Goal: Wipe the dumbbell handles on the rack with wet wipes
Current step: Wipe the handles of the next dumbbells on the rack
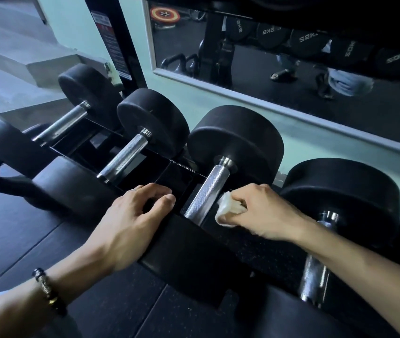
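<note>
Several black dumbbells with knurled steel handles lie side by side on a low black rack point(182, 176). My right hand point(264, 213) grips a crumpled white wet wipe point(228, 208) just to the right of the third dumbbell's handle point(206, 191), close to its lower end. My left hand point(133, 220) rests on the near head of that dumbbell, its fingers curled over the edge beside the handle. The handle of the dumbbell to the right point(316, 269) runs under my right forearm. Two more handles point(125, 154) point(65, 121) lie to the left.
A mirror point(291, 76) low on the green wall behind the rack reflects weight plates and a person's legs. The rack's upright post point(116, 40) stands at the back left. A black kettlebell point(1, 176) sits on the dark rubber floor at the left.
</note>
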{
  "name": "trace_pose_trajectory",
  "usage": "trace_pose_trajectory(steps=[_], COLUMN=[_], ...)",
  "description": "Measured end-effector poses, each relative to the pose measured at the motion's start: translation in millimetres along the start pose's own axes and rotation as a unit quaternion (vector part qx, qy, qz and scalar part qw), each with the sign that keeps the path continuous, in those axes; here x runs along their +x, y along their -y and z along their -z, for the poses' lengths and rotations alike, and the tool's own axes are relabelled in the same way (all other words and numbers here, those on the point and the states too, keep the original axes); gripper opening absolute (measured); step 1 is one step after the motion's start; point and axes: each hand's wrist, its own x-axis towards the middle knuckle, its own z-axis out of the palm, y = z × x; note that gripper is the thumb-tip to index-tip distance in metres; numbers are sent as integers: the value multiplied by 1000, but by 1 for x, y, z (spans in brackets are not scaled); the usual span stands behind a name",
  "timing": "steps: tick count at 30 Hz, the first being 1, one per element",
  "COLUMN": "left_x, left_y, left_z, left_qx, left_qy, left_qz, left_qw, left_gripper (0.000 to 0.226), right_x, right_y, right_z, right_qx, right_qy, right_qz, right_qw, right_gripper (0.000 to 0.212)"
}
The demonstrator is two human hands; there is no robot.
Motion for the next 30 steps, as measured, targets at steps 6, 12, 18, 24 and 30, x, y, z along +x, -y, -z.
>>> trace_pose_trajectory(steps=[6, 12, 18, 24, 30], left_x=[41, 62, 89, 113, 118], left_y=[-43, -52, -23, -35, -30], left_z=[7, -2, 13, -10, -26], left_qx=[33, 6, 98, 75, -122], left_qy=[134, 125, 34, 61, 264], left_qz=[-168, -206, -138, -54, 50], left_qw=[976, 971, 985, 994, 955], left_gripper=[51, 14, 24, 16, 17], right_x=[1, -1, -15, -28, -53], right_y=[15, 22, 6, 5, 38], right_z=[6, 6, 0, -1, -14], right_qx=[50, 98, 76, 41, 84], right_qy=[-82, -118, -110, -137, -9], right_qz=[60, 54, -8, -63, -70], right_qw=[994, 987, 991, 988, 994], right_gripper=[43, 29, 45, 39, 80])
